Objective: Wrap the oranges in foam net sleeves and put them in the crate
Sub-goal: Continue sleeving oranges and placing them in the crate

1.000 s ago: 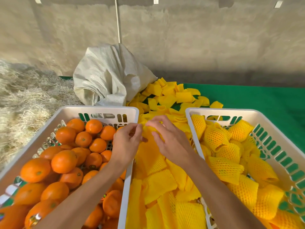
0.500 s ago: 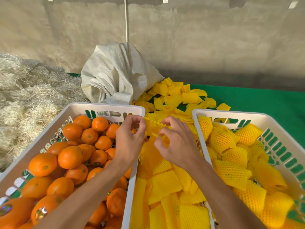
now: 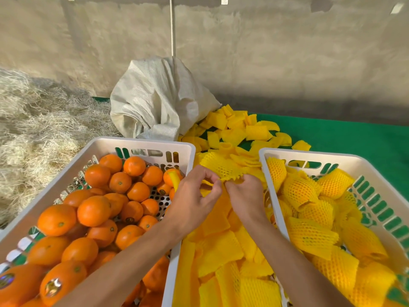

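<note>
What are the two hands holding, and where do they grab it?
Both hands, left and right, pinch one yellow foam net sleeve. The grip is on its near frilly edge, between the two crates.

You handle foam net sleeves [image 3: 223,168] of soft, matt yellow mesh. The oranges [image 3: 94,210] have glossy, dimpled peel — some carry shiny stickers. Both crates [image 3: 374,171] are smooth white perforated plastic. The sack [image 3: 155,100] is coarse woven material; the tabletop [image 3: 354,138] cover looks matt green.
</note>
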A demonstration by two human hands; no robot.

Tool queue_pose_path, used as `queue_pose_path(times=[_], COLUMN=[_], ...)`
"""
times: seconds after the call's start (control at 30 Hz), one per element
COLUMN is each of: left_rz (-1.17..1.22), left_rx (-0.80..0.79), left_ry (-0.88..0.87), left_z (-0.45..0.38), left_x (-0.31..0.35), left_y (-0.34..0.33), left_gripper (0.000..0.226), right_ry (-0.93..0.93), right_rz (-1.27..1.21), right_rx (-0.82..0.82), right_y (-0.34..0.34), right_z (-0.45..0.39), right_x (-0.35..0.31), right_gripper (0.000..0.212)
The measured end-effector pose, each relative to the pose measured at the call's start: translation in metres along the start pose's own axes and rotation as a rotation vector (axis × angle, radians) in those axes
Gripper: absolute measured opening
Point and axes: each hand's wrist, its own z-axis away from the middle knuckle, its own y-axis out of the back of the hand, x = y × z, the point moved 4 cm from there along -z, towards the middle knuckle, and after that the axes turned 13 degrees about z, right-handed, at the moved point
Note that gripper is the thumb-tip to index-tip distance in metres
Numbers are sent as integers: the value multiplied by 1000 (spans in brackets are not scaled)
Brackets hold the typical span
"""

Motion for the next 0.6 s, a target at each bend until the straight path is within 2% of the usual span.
queue_pose_path(times=[0.07,0.13,0.2,0.23,0.37,0.6], left_rz=[26,59,-25,-111,-787,-852], left_rx=[30,192,342,361,246,241], left_ry=[44,131,203,245,366,490], left_z=[-4,-11,-14,-14,-4,-2], left_x=[-6,-20,-39,-50,-89,-119], left_y=[9,28,53,65,106,134], left_gripper=[9,13,12,13,42,79], right_ry=[64,150,213,239,316,357], right_rz=[342,642,814,882,1006,1018], right_rx=[0,-2,-4,-10,-49,-90], right_y=[4,4,1,-3,-15,-22], right_z=[-7,-8,-5,-3,2,2], right_x=[-2,-4,-5,-4,-2,-2], right_gripper=[17,23,27,29,33,34])
